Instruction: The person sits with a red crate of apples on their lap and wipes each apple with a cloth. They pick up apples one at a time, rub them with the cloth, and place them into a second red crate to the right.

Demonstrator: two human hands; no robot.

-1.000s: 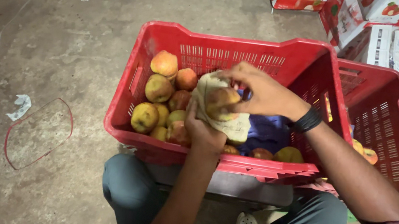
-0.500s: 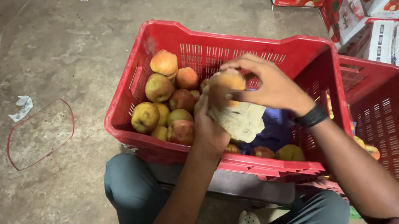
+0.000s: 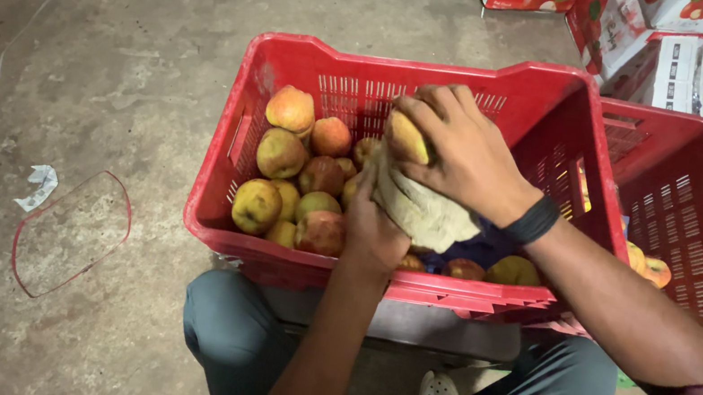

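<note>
Beige cloth is bunched in the left hand beneath a yellow apple, which the right hand clutches above the red crate; red-and-white cartons stand stacked top right.

Hands, cloth, perhaps apple

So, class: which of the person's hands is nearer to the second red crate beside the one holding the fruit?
Right. The right hand grips a yellow fruit close to the second red crate; the left hand, holding the cloth, sits farther away, next to the piled fruit.
</note>
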